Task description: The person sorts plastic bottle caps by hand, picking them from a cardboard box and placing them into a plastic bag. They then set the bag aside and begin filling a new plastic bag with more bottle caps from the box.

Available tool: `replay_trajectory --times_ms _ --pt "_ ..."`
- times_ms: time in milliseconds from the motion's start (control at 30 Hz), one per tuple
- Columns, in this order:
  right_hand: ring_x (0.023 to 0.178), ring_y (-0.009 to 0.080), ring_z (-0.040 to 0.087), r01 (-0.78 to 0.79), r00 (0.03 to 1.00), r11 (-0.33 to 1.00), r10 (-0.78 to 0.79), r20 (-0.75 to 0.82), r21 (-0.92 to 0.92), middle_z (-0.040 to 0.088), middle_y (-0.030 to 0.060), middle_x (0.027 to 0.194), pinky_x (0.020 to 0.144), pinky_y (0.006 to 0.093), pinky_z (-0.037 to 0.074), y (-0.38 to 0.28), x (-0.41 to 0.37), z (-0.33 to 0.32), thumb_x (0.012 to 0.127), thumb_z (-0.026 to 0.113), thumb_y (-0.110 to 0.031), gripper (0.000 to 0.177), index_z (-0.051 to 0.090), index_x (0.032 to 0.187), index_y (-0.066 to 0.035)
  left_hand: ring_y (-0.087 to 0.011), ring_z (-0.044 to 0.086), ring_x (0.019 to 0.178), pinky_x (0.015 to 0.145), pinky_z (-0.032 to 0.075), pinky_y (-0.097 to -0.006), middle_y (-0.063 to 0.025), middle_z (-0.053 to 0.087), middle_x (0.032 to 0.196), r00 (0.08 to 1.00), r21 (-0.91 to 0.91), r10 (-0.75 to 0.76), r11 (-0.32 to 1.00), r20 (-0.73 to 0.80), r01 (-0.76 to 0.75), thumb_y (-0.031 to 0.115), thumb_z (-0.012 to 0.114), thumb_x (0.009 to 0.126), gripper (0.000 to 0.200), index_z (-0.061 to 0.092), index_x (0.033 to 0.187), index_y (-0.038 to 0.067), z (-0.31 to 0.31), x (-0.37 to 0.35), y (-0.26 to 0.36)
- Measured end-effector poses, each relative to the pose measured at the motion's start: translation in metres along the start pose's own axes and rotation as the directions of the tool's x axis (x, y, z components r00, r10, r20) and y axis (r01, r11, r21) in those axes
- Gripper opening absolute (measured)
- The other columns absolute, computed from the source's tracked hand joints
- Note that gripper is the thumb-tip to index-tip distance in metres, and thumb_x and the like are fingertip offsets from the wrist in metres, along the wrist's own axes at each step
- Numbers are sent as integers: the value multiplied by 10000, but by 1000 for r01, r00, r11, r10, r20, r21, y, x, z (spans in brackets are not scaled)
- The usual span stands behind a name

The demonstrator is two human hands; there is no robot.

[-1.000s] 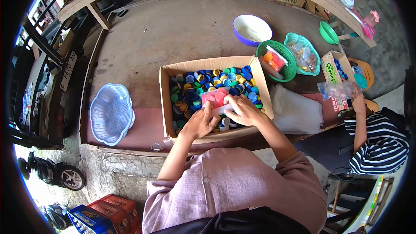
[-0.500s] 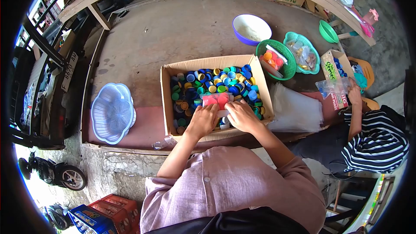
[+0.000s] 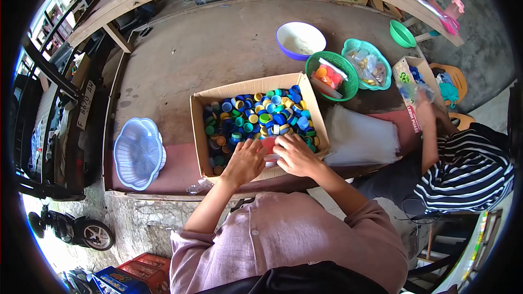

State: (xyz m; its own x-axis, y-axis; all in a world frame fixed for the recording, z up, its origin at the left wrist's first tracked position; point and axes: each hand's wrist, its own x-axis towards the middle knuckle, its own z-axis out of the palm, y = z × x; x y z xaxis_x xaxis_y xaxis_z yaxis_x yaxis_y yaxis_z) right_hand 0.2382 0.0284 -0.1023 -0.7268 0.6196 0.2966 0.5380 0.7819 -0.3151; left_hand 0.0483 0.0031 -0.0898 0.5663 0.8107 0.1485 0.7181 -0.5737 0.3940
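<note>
A small clear plastic bag with red bottle caps (image 3: 268, 144) is held between my two hands, over the near side of a cardboard box (image 3: 199, 130). My left hand (image 3: 245, 161) is closed on the bag's left side, its fingers partly covering it. From the other side my right hand (image 3: 296, 155) grips the same bag with bent fingers. Beneath and beyond the hands, the box is filled with loose bottle caps (image 3: 256, 111) in blue, green, yellow and white. Most of the bag is hidden by my fingers.
Left of the box stands a pale blue plastic basket (image 3: 139, 155). Flat clear bags (image 3: 362, 136) lie to the right. Beyond them are a green basket (image 3: 351, 84), a turquoise basket (image 3: 388, 79) and a purple-white bowl (image 3: 299, 41). A co-worker's hand (image 3: 425, 110) is at another box.
My hands have drawn the bag slightly toward me, and more of it is covered by the fingers. The camera view has shifted a little. The co-worker's hand has moved over their box.
</note>
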Motion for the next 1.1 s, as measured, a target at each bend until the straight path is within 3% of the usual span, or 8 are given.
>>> replay_trajectory --times_ms 200,300,500,567,700,833,1033,1100 --pt "816 241 485 -155 988 985 155 -9 -72 516 89 833 686 364 345 -2 -1 7 720 541 -134 153 531 842 -42 -258 573 794 712 394 -376 -115 587 843 981 110 -135 982 -142 151 117 488 775 256 484 1011 18 24 5 8" --pt "775 246 515 -158 986 986 154 -71 -61 540 91 794 668 366 353 4 0 9 714 548 -117 154 514 845 -43 -250 579 771 702 393 -371 -124 597 820 973 54 -210 975 -94 216 118 475 790 220 484 988 21 26 8 10" --pt "594 303 533 57 995 957 -29 -100 286 555 139 678 613 406 375 14 -7 0 720 556 -165 273 439 905 -1 -299 568 672 633 420 -390 -134 579 767 991 -84 -94 993 -95 86 228 556 762 360 437 1018 4 6 3 18" --pt "604 315 532 59 998 971 -66 21 233 553 148 696 607 405 383 16 -10 -9 702 572 -179 306 434 904 6 -334 526 660 621 428 -410 -167 543 788 994 3 -85 996 66 85 191 590 739 434 373 1052 -18 3 2 19" --pt "638 321 537 40 992 979 -63 108 199 553 151 739 616 399 396 17 -10 -9 709 553 -163 293 438 916 10 -339 522 674 577 432 -416 -173 496 894 998 -5 -41 999 -55 41 182 600 735 380 411 1011 2 2 4 28" --pt "645 326 546 37 995 978 -55 79 206 568 162 793 611 411 401 19 -12 -11 728 549 -167 294 447 934 16 -328 519 690 601 428 -412 -149 469 915 995 5 -102 995 -6 102 155 574 760 258 446 937 18 3 8 29" --pt "676 312 557 -66 967 989 32 254 129 565 158 787 628 399 389 23 -7 -20 751 547 -193 267 463 900 12 -232 488 735 665 364 -340 -78 483 802 993 175 -5 984 -120 26 143 558 783 121 483 818 56 4 16 24" --pt "716 294 548 -15 985 991 -9 173 133 552 146 807 657 392 378 29 -6 -18 758 544 -198 249 471 895 -3 -221 487 725 654 353 -332 -68 489 772 987 167 28 986 -155 -2 146 568 776 119 488 800 61 9 19 15"
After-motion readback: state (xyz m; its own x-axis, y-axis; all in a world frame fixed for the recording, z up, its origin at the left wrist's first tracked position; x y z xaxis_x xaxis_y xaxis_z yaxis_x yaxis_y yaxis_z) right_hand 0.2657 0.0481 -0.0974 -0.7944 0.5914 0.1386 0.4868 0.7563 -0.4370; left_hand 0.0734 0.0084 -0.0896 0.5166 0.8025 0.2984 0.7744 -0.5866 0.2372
